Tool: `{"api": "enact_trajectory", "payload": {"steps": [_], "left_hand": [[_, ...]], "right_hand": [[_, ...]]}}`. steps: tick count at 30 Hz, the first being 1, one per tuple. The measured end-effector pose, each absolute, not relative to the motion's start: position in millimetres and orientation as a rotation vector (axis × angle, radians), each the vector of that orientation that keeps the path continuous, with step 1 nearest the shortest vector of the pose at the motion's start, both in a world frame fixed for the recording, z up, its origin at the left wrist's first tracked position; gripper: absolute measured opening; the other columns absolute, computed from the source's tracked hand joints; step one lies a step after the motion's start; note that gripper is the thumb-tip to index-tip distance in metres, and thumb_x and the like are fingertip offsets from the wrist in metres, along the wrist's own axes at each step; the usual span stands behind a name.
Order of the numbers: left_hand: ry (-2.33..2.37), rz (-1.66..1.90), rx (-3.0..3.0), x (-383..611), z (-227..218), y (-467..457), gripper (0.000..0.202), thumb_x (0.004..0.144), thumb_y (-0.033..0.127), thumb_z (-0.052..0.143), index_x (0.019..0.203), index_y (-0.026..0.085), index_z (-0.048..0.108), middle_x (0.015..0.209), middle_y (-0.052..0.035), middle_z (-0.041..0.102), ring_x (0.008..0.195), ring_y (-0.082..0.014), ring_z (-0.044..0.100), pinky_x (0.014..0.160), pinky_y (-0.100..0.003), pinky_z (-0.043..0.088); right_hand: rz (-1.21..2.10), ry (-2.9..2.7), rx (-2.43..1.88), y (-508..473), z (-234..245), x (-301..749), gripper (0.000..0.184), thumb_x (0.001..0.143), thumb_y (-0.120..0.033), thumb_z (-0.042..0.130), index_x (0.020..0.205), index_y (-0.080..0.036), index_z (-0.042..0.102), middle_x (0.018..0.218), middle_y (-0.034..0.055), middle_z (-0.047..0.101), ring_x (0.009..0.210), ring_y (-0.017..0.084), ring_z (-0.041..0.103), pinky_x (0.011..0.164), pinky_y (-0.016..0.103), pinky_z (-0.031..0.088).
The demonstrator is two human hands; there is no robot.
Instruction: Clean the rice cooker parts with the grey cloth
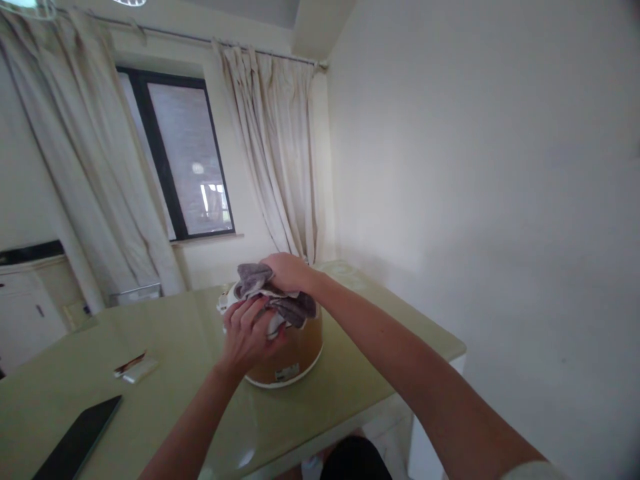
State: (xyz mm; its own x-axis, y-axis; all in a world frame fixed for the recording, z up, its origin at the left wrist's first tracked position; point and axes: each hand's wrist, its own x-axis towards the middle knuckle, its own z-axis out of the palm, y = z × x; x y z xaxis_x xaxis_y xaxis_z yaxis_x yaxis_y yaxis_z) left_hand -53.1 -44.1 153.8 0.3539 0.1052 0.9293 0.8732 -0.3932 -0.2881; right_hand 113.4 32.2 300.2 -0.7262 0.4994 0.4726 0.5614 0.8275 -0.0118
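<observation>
A round container [305, 350] with a brown, glossy side, a white bottom rim and a small label stands on the table. Over its top lies a bunched grey-purple cloth [295, 308] with pale patches. My right hand [287, 270] is closed on the far part of this cloth, pressing it onto the container's top; its fingertips are hidden. On the near left, my left hand [250, 330] is bent over the container's upper edge, its fingers against the top and touching the cloth. The cloth and both hands cover most of the top.
The pale green, glossy table [200, 373] carries a dark flat tablet-like object [80, 437] at the front left. Behind that lie a small white packet [141, 370] and a thin reddish-brown item [130, 363]. A white wall [475, 200] borders the table's right side. Curtains [280, 147] hang beyond it.
</observation>
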Motion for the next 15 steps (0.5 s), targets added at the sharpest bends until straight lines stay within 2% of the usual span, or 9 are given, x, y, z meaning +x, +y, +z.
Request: {"api": "enact_trajectory", "payload": {"steps": [5,11,13,15], "left_hand": [[-0.905,-1.201,-1.832,-104,146,-40,0.043,0.074,0.048,0.079,0.108,0.030,0.061,0.124,-0.0117,0.069,0.117,-0.0301,0.065,0.108,-0.049,0.046],[-1.208,-1.438,-1.783,-178,139,-39,0.066,0.059,0.085,0.064,0.094,0.030,0.058,0.114,-0.0112,0.071,0.111,-0.0362,0.065,0.108,-0.060,0.047],[-1.260,-1.571,-1.667,-194,134,-49,0.070,0.062,0.089,0.060,0.097,0.028,0.058,0.117,-0.0154,0.068,0.119,-0.0406,0.063,0.111,-0.064,0.045],[-1.402,-1.710,-1.531,-200,123,-62,0.070,0.071,0.084,0.059,0.107,0.023,0.059,0.129,-0.0220,0.061,0.130,-0.0440,0.057,0.113,-0.066,0.043]], "right_hand": [[-0.211,-2.458,-0.744,34,268,169,0.032,0.086,-0.024,0.071,0.117,-0.015,0.071,0.116,0.0124,0.071,0.114,0.025,0.065,0.099,0.031,0.048],[0.112,-2.236,-1.117,54,238,218,0.023,0.091,-0.030,0.067,0.109,-0.020,0.077,0.114,0.0086,0.078,0.111,0.026,0.071,0.097,0.031,0.050],[0.285,-2.213,-1.101,66,224,216,0.022,0.092,-0.030,0.067,0.108,-0.021,0.079,0.111,0.0065,0.080,0.111,0.027,0.072,0.097,0.033,0.051],[0.482,-2.096,-1.032,78,205,204,0.024,0.091,-0.032,0.066,0.109,-0.021,0.079,0.109,0.0054,0.081,0.109,0.027,0.073,0.097,0.036,0.053]]}}
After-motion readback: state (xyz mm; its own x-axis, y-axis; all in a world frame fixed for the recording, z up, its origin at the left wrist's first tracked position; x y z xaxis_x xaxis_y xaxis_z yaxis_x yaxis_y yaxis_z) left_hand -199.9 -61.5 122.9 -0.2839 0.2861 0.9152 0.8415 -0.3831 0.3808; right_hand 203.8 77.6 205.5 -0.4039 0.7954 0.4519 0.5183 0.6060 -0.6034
